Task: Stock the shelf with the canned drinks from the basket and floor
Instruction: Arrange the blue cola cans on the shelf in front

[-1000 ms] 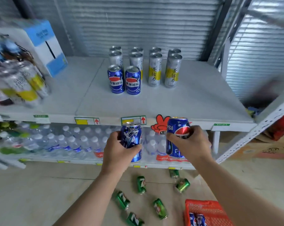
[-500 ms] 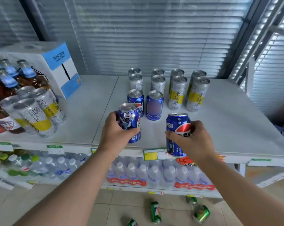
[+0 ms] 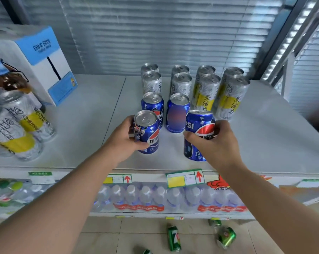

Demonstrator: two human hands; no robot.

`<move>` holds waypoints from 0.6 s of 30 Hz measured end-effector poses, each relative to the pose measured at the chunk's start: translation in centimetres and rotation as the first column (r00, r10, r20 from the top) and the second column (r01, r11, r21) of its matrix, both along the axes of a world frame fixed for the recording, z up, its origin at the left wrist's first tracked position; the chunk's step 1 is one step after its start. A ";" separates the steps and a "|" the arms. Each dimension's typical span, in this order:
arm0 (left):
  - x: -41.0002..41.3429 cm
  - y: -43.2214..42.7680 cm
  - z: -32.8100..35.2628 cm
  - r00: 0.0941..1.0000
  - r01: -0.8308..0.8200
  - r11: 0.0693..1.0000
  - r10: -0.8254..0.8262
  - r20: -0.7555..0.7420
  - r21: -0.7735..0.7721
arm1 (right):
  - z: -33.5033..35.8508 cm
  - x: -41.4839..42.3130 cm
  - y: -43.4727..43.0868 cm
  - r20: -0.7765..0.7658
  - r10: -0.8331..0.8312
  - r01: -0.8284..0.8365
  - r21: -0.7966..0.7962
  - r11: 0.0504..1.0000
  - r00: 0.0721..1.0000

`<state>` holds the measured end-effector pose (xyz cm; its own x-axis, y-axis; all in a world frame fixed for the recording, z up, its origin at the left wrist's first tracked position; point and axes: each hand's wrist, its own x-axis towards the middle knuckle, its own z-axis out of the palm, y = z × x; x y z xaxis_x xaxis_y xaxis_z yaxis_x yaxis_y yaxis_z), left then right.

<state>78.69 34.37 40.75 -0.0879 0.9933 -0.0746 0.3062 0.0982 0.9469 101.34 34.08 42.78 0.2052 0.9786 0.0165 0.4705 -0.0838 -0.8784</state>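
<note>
My left hand (image 3: 124,137) grips an upright blue Pepsi can (image 3: 147,132) over the grey shelf (image 3: 85,129), just in front of two blue cans (image 3: 176,113) standing there. My right hand (image 3: 214,142) grips a second blue Pepsi can (image 3: 198,132) to the right, level with the first. Behind the blue cans stand rows of silver-and-yellow cans (image 3: 206,90). Green cans (image 3: 174,238) lie on the floor below. The basket is out of view.
A white-and-blue carton (image 3: 45,65) and silver-yellow cans (image 3: 16,125) fill the shelf's left side. Water bottles (image 3: 155,196) pack the lower shelf. The shelf's right part is bare grey surface (image 3: 276,136). A metal frame upright (image 3: 287,43) rises at the right.
Both hands have carried their blue cans up from below the shelf edge and forward over the shelf, close behind the two standing blue cans. The view has lifted toward the shelf.
</note>
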 end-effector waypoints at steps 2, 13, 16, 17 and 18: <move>-0.4 0.3 -0.1 0.998 0.065 0.998 -0.065 0.010 0.013 | -0.2 -0.4 -0.1 0.005 -0.038 0.038 0.015 0.999 0.999; 0.1 1.1 -2.0 0.988 -0.022 0.983 0.049 -0.146 0.180 | -1.0 -2.3 -1.6 -0.020 -0.147 0.148 0.041 0.988 0.989; -0.2 1.4 -2.6 0.998 0.010 0.979 0.002 -0.061 0.201 | -1.6 -2.2 -1.7 -0.025 -0.148 0.149 0.057 0.987 0.989; -0.2 1.5 -2.9 0.999 0.020 0.977 -0.012 -0.038 0.211 | -1.9 -2.1 -1.6 -0.031 -0.146 0.148 0.059 0.987 0.989; 0.0 1.5 -3.1 0.999 0.024 0.976 -0.019 -0.026 0.215 | -2.0 -2.1 -1.5 -0.037 -0.145 0.147 0.059 0.987 0.989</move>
<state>78.69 35.83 37.70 -0.0653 0.9876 0.1426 0.3287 -0.1136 0.9376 99.28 32.54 40.76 0.3470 0.9355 0.0665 0.4287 -0.0951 -0.8984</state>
